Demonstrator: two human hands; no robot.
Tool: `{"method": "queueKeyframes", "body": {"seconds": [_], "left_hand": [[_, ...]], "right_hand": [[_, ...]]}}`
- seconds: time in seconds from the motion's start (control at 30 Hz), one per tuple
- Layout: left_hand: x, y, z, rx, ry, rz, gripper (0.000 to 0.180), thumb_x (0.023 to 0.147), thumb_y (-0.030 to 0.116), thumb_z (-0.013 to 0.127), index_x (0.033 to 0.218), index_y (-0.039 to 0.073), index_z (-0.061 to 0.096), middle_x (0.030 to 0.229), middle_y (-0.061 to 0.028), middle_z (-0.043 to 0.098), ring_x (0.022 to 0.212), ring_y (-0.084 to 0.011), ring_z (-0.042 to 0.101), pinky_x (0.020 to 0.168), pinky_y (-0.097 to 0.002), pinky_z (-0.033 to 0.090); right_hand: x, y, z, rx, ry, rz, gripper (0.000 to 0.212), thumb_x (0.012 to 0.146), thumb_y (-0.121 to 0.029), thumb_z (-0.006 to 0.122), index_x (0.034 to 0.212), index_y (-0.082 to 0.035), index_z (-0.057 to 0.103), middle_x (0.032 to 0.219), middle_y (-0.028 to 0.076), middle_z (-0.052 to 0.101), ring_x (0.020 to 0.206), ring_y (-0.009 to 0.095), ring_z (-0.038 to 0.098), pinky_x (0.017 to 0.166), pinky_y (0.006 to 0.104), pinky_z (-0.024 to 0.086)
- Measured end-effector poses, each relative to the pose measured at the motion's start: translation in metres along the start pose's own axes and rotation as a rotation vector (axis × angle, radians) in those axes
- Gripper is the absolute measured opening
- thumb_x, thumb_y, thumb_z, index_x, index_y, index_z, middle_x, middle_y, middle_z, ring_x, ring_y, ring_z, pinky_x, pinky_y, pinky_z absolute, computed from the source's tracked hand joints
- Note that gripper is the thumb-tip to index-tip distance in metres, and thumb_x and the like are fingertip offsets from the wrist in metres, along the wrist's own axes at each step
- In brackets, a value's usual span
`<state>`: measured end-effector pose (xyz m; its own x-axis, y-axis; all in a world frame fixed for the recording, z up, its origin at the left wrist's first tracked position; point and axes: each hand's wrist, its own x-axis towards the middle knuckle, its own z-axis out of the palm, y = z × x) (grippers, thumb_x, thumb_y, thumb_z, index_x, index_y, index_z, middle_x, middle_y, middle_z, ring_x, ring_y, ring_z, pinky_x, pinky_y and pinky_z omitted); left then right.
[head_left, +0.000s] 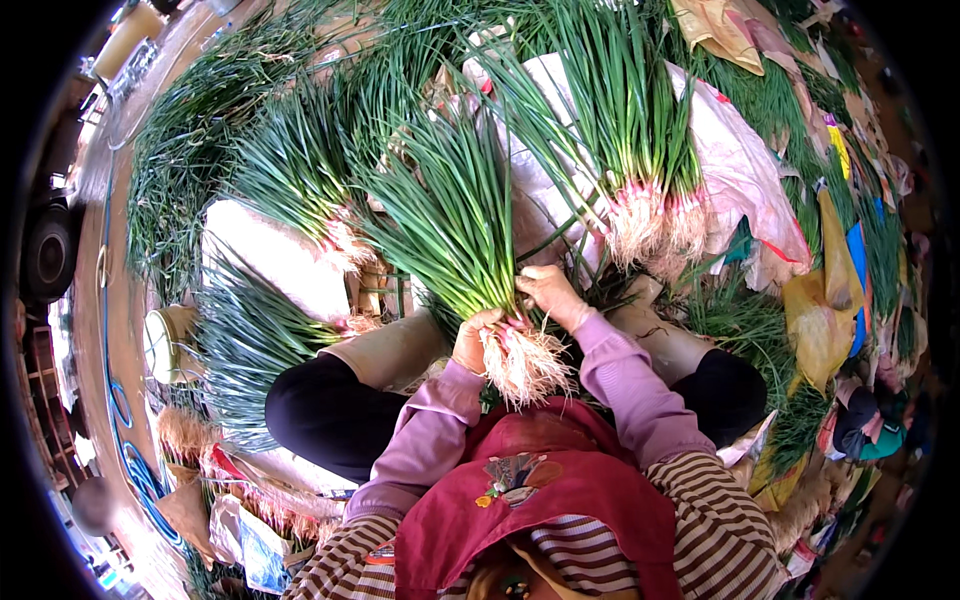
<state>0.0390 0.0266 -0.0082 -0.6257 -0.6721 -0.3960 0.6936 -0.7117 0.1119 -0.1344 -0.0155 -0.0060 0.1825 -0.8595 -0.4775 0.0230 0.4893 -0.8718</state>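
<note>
A thick bunch of green onions lies across in front of me, leaves pointing away and pale roots toward my apron. My left hand is closed round the left side of its base, just above the roots. On the opposite side, my right hand has its fingers bent and pinched against the stems. Its fingertips are partly hidden, so how many stalks they hold is unclear. Beyond the right hand, another big bunch of green onions rests on a white sack.
More bundles lie at the left, one green onion bundle by a white sheet and another beside my knee. A pale bucket stands at far left, near a blue hose. Yellow sacks lie at right.
</note>
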Motion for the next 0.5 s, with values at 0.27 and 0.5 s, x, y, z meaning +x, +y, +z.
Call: {"method": "queueKeyframes", "body": {"seconds": [0.27, 0.5], "left_hand": [[0.004, -0.007, -0.002, 0.043, 0.052, -0.085, 0.027, 0.076, 0.014, 0.061, 0.096, -0.005, 0.060, 0.081, -0.0187, 0.065, 0.068, -0.0223, 0.065, 0.065, -0.0326, 0.055], [0.006, -0.004, 0.004, 0.025, -0.056, -0.012, 0.046, 0.075, 0.011, 0.062, 0.118, -0.002, 0.050, 0.089, -0.0134, 0.063, 0.083, -0.0247, 0.062, 0.079, -0.0386, 0.051]], "right_hand": [[-0.023, -0.016, 0.002, -0.640, 0.594, -0.118, 0.027, 0.085, -0.027, 0.055, 0.071, -0.004, 0.056, 0.073, 0.019, 0.060, 0.070, 0.039, 0.058, 0.061, 0.0448, 0.046], [-0.014, -0.056, -0.060, -1.157, 0.510, 0.018, 0.036, 0.073, -0.037, 0.069, 0.081, -0.003, 0.063, 0.077, 0.017, 0.063, 0.074, 0.030, 0.063, 0.069, 0.0393, 0.049]]}}
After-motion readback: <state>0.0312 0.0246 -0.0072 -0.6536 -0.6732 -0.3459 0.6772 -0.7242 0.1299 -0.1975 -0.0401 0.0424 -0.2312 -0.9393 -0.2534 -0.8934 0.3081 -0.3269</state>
